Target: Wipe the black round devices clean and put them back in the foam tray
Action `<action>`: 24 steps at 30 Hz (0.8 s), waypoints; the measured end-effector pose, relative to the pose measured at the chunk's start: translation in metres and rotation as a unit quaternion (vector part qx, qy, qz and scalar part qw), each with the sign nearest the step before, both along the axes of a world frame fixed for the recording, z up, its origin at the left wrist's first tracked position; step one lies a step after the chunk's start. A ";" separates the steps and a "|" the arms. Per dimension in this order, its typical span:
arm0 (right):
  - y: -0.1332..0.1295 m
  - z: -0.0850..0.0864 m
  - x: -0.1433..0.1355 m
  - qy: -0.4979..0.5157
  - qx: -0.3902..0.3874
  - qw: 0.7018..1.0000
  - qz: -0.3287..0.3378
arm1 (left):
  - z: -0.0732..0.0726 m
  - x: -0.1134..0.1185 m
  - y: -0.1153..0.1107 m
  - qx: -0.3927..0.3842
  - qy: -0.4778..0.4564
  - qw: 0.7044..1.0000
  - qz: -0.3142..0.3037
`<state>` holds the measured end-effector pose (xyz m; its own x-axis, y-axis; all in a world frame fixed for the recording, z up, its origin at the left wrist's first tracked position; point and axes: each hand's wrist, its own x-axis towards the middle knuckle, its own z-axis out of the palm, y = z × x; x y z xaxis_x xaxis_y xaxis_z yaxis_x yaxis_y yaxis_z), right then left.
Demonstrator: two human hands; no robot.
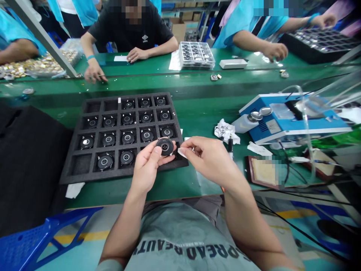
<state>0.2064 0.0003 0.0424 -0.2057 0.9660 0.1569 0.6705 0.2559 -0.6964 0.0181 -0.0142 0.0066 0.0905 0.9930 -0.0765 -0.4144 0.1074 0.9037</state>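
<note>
In the middle of the head view, my left hand holds a round black smartwatch case between thumb and fingers. Its back, with a ringed sensor, faces up. Close to its right side, my right hand pinches a small white piece; whether it is paper or cloth I cannot tell. Under and beyond my left hand lies a black foam tray with several similar watch cases in its compartments, backs up. A few compartments at its left hold nothing, and its right front corner is partly hidden by my hands.
Right of my hands are crumpled tissue, a white bottle, a blue bench machine and a sponge in a brown tray. Black foam stands at left. Co-workers sit across the green bench, near a clear box of parts.
</note>
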 end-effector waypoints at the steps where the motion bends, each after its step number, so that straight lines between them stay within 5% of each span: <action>1: -0.001 -0.002 0.002 0.028 0.004 1.000 -0.001 | 0.002 0.000 0.000 -0.009 -0.007 1.000 0.000; 10: -0.001 -0.006 -0.016 0.160 0.079 0.984 -0.023 | 0.001 0.002 0.001 -0.007 -0.012 1.000 0.015; 15: -0.007 -0.014 -0.007 0.141 -0.097 0.979 0.108 | 0.001 0.003 0.001 0.007 -0.042 0.999 0.031; 20: -0.005 -0.024 0.011 0.438 -0.204 0.875 0.022 | 0.007 -0.002 0.002 -0.014 -0.105 0.994 0.010; 24: -0.001 -0.023 0.015 0.539 -0.231 0.810 0.004 | 0.015 -0.001 0.003 -0.055 -0.163 0.985 -0.012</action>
